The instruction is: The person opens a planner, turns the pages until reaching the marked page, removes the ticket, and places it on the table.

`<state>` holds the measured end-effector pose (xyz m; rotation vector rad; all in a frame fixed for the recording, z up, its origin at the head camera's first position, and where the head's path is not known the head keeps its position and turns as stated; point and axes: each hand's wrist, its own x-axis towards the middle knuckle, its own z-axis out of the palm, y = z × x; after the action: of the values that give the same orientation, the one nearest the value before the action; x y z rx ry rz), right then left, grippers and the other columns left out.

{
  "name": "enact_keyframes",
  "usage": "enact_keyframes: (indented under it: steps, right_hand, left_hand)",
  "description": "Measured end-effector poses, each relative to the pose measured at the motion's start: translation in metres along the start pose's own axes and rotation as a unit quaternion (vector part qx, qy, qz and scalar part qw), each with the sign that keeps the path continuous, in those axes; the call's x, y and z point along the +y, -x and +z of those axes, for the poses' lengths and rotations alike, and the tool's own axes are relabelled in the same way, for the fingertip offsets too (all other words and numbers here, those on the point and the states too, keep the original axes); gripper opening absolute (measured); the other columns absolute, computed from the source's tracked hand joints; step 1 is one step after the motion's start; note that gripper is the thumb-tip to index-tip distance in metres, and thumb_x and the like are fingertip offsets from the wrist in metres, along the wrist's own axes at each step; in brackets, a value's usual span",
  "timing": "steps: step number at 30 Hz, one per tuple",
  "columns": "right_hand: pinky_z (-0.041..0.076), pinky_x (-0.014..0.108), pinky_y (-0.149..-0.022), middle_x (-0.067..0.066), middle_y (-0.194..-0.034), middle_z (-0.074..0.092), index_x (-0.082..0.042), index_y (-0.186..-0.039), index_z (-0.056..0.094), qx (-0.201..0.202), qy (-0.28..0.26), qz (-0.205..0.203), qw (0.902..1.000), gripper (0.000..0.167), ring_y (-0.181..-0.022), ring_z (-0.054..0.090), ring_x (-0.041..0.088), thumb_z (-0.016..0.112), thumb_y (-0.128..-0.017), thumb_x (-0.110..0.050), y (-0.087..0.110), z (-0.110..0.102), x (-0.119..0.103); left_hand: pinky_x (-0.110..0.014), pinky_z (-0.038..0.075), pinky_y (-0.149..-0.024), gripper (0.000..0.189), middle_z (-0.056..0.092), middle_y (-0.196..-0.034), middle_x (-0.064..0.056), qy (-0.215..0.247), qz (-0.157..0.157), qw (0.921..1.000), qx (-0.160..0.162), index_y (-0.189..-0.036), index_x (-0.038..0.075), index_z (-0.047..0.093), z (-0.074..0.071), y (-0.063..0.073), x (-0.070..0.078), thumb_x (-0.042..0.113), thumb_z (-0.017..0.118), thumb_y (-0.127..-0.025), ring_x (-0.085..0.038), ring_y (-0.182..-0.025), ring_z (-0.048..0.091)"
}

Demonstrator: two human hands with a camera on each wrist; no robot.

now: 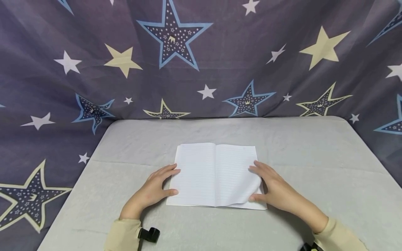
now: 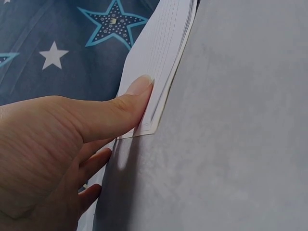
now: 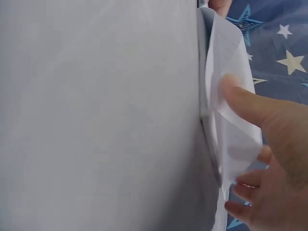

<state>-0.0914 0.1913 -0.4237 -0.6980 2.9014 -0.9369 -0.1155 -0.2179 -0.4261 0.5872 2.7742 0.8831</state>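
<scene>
An open notebook (image 1: 197, 174) with blank ruled pages lies on the table. My left hand (image 1: 157, 184) rests at its left edge, the thumb (image 2: 137, 91) lying on the ruled page and the other fingers beside the edge. On the other side, my right hand (image 1: 276, 188) holds a notebook page (image 1: 243, 184) near the outer edge. The lower right corner of that page is curled up, showing the sheet beneath. In the right wrist view, the thumb (image 3: 245, 103) lies against the bent page, and the other fingertips are at its edge, partly hidden.
A light grey cloth covers the table (image 1: 220, 230). Behind it hangs a dark curtain (image 1: 220, 45) printed with stars. A black strap with a small device (image 1: 150, 235) sits at the left wrist.
</scene>
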Motion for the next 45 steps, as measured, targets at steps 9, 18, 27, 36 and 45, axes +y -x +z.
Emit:
enact_keyframes:
  steps: [9,18,27,36,45]
  right_hand:
    - [0.029,0.062,-0.110,0.025,-0.154,0.033,-0.004,-0.155,0.026,0.039,-0.146,0.035,0.9880,0.104,-0.140,0.030,0.046,0.087,-0.075,-0.030,-0.004,0.005,-0.022]
    - [0.030,0.053,-0.114,0.004,-0.159,0.032,-0.017,-0.157,0.030,0.025,-0.203,-0.047,0.9777,0.092,-0.144,0.032,0.030,0.082,-0.082,-0.029,-0.026,0.021,-0.062]
    - [0.027,0.051,-0.116,0.003,-0.160,0.031,-0.016,-0.153,0.037,-0.022,-0.193,-0.052,0.9796,0.078,-0.146,0.028,0.025,0.074,-0.089,-0.039,-0.049,0.045,-0.093]
    - [0.028,0.051,-0.116,0.010,-0.155,0.038,-0.011,-0.145,0.049,-0.067,-0.162,-0.013,0.9844,0.065,-0.144,0.032,0.030,0.070,-0.092,-0.040,-0.054,0.058,-0.098]
    - [0.029,0.052,-0.115,0.011,-0.154,0.040,-0.011,-0.143,0.051,-0.111,-0.132,-0.034,0.9845,0.059,-0.143,0.034,0.031,0.066,-0.095,-0.041,-0.052,0.061,-0.096]
  left_hand:
    - [-0.064,0.021,-0.113,0.068,0.038,-0.155,-0.012,0.004,-0.007,1.0000,-0.004,-0.143,0.008,0.053,0.000,0.000,-0.001,0.024,0.080,-0.083,-0.040,-0.144,0.028]
    - [-0.064,0.022,-0.113,0.067,0.039,-0.155,-0.012,-0.001,-0.005,1.0000,0.001,-0.142,0.008,0.053,0.002,0.000,-0.002,0.024,0.080,-0.083,-0.040,-0.143,0.029]
    - [-0.067,0.022,-0.111,0.074,0.038,-0.155,-0.015,-0.005,0.008,1.0000,0.000,-0.143,0.009,0.053,-0.002,0.004,-0.007,0.024,0.085,-0.079,-0.042,-0.143,0.029]
    - [-0.068,0.023,-0.110,0.067,0.038,-0.154,-0.017,-0.010,-0.020,0.9996,0.016,-0.143,0.006,0.052,-0.015,0.011,-0.016,0.021,0.080,-0.084,-0.044,-0.141,0.030]
    - [-0.062,0.029,-0.111,0.055,0.045,-0.149,-0.017,0.007,-0.030,0.9982,0.051,-0.141,0.006,0.054,-0.011,0.008,-0.006,0.024,0.072,-0.092,-0.041,-0.139,0.036]
